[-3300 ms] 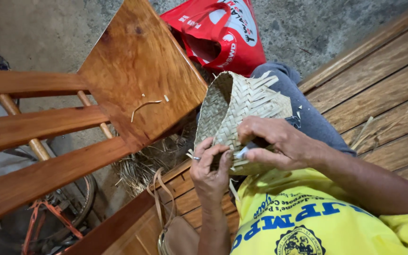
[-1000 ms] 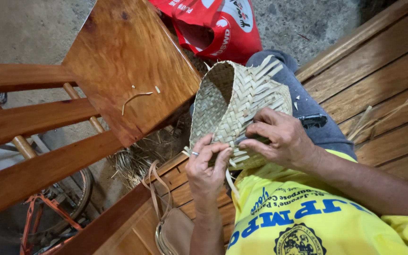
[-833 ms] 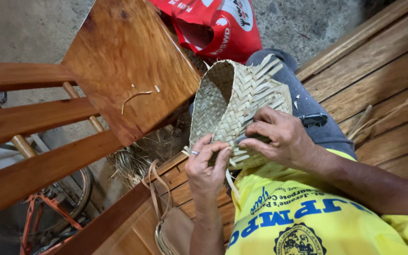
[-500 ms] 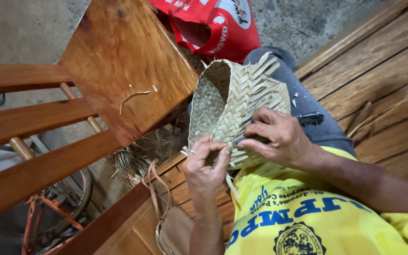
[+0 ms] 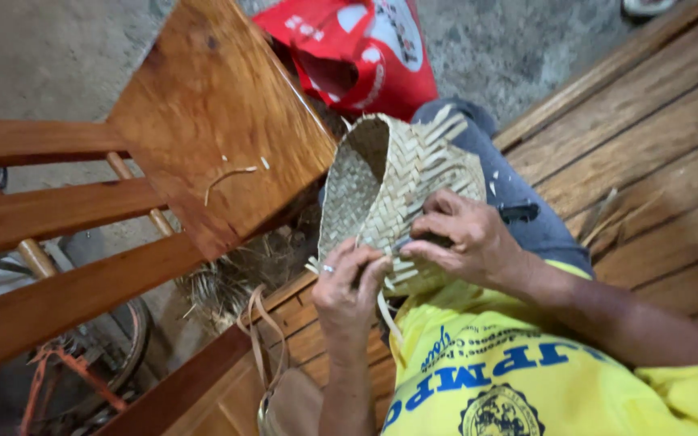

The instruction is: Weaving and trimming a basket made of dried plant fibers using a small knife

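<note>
The left hand (image 5: 347, 284) pinches a loose strip at the lower edge of the woven basket (image 5: 389, 198), fingers closed on it. The right hand (image 5: 466, 242) lies curled over the weave just beside, fingertips pressing the strips (what it grips, I cannot tell). The basket's long axis runs away from both hands, toward the red bag (image 5: 357, 52), resting on the lap.

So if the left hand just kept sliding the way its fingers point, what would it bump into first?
The left hand points up-right onto the woven basket, which its fingertips already touch at the lower edge. Going on, it would likely meet the right hand pressing on the weave, though depth is hard to judge.
</note>
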